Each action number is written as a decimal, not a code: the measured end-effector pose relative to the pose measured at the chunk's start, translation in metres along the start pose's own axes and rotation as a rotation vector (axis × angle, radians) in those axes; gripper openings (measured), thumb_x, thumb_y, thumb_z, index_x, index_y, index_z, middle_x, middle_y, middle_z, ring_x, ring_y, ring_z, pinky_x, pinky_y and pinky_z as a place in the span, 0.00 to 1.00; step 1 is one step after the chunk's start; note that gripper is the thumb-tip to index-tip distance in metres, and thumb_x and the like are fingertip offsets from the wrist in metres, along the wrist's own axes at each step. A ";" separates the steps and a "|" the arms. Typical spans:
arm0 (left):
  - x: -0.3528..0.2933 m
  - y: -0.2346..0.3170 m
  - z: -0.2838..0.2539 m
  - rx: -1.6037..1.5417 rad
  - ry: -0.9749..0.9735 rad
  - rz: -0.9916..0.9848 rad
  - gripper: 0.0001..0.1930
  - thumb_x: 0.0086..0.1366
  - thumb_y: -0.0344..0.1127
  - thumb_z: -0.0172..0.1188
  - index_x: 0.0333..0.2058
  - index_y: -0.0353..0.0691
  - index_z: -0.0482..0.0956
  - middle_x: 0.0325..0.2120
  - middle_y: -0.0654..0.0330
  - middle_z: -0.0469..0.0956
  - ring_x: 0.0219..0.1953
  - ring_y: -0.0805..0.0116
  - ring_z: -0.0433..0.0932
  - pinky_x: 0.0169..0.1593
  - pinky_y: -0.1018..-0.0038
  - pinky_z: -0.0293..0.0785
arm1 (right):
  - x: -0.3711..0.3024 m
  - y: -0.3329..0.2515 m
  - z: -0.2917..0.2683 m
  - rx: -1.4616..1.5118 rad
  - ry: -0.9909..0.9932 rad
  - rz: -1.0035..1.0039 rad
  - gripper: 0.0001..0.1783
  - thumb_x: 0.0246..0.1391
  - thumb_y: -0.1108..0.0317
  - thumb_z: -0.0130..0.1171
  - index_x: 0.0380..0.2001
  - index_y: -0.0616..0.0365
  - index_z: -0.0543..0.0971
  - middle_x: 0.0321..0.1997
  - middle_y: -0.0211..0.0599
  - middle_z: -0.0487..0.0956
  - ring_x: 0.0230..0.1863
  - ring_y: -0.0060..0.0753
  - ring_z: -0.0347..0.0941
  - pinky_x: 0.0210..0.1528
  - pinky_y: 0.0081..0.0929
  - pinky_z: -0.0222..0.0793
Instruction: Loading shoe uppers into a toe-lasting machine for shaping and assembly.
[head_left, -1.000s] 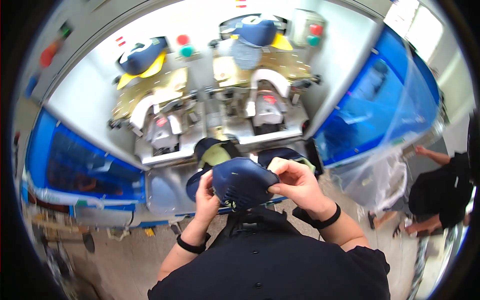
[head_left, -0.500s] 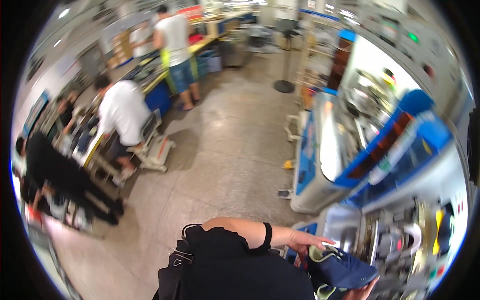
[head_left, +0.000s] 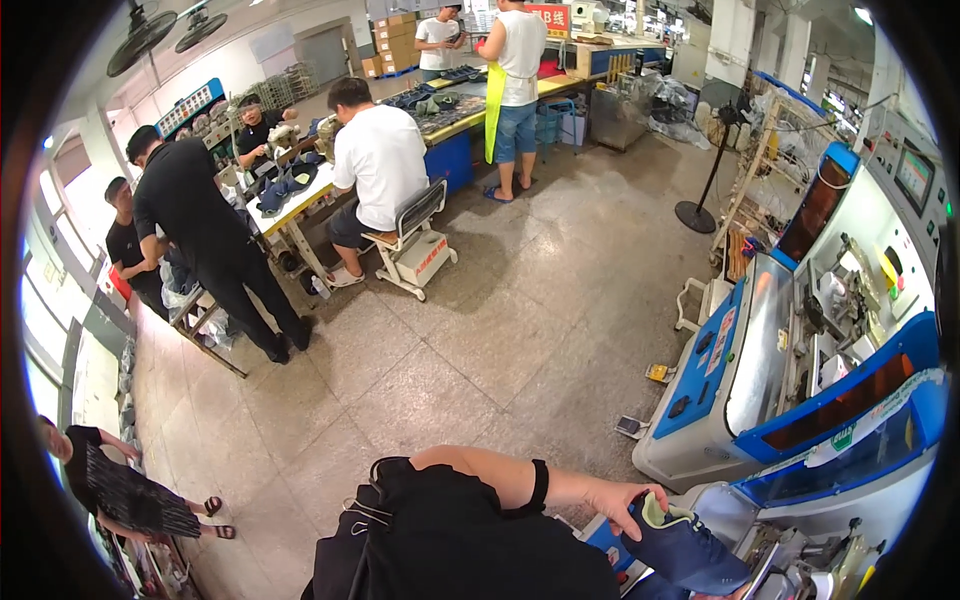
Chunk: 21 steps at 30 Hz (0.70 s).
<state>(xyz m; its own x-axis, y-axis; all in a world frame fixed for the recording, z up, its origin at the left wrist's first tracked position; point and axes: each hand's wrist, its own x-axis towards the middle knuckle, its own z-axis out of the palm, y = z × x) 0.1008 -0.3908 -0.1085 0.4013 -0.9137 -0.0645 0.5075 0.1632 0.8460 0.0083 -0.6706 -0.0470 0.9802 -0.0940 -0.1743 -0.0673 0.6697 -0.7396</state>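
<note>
The left hand (head_left: 612,505) grips a navy shoe (head_left: 690,555) at its heel end, the thumb against the outside of the heel and the fingers at the collar. The shoe reaches from that hand down and to the right, toe farthest from it, with its opening (lined in pale green) uppermost, right beside the fingers. At the toe, a sliver of the right hand (head_left: 728,594) shows at the lower edge; too little is in sight to tell whether it grips. A black wristband (head_left: 539,485) circles the arm just behind the left hand. Beyond that hand, up and to its right, stands a blue-and-white machine (head_left: 700,365); well apart, to its upper left, a person in a white shirt (head_left: 382,150) sits on a wheeled chair (head_left: 418,240).
</note>
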 end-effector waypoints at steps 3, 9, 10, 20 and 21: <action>0.019 -0.007 -0.008 0.289 0.070 0.348 0.35 0.47 0.27 0.74 0.51 0.45 0.64 0.45 0.63 0.70 0.47 0.69 0.72 0.44 0.71 0.78 | -0.068 -0.002 -0.023 0.029 0.085 -0.080 0.24 0.67 0.60 0.38 0.60 0.62 0.66 0.61 0.42 0.70 0.63 0.38 0.65 0.65 0.37 0.60; 0.019 0.009 -0.047 0.629 0.432 0.223 0.34 0.41 0.32 0.79 0.44 0.43 0.66 0.40 0.60 0.73 0.44 0.70 0.74 0.50 0.70 0.73 | -0.123 0.016 0.037 -0.032 0.574 -0.144 0.10 0.61 0.70 0.52 0.44 0.61 0.76 0.33 0.30 0.76 0.31 0.20 0.71 0.35 0.17 0.68; 0.032 0.005 -0.050 0.657 0.422 0.202 0.34 0.41 0.32 0.79 0.45 0.44 0.66 0.40 0.61 0.73 0.44 0.70 0.74 0.49 0.71 0.72 | -0.139 0.023 0.036 -0.019 0.617 -0.154 0.09 0.62 0.69 0.53 0.41 0.60 0.76 0.32 0.29 0.76 0.31 0.18 0.71 0.34 0.15 0.68; 0.195 -0.062 -0.031 1.084 0.357 0.346 0.36 0.38 0.33 0.78 0.47 0.42 0.67 0.43 0.53 0.74 0.46 0.56 0.74 0.51 0.67 0.69 | -0.236 0.047 0.027 -0.050 1.004 -0.304 0.10 0.61 0.66 0.55 0.40 0.60 0.77 0.31 0.26 0.76 0.30 0.13 0.68 0.33 0.12 0.65; 0.203 -0.070 -0.035 1.093 0.316 0.373 0.36 0.38 0.32 0.78 0.47 0.41 0.67 0.43 0.53 0.74 0.47 0.56 0.73 0.52 0.67 0.69 | -0.239 0.044 0.028 -0.087 1.011 -0.317 0.10 0.61 0.66 0.55 0.40 0.60 0.78 0.32 0.26 0.76 0.30 0.13 0.68 0.33 0.12 0.65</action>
<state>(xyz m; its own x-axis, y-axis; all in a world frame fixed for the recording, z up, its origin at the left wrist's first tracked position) 0.1734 -0.5747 -0.1995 0.6335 -0.7201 0.2830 -0.5354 -0.1439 0.8323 -0.2241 -0.5980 -0.0201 0.3478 -0.8504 -0.3949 0.1120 0.4559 -0.8830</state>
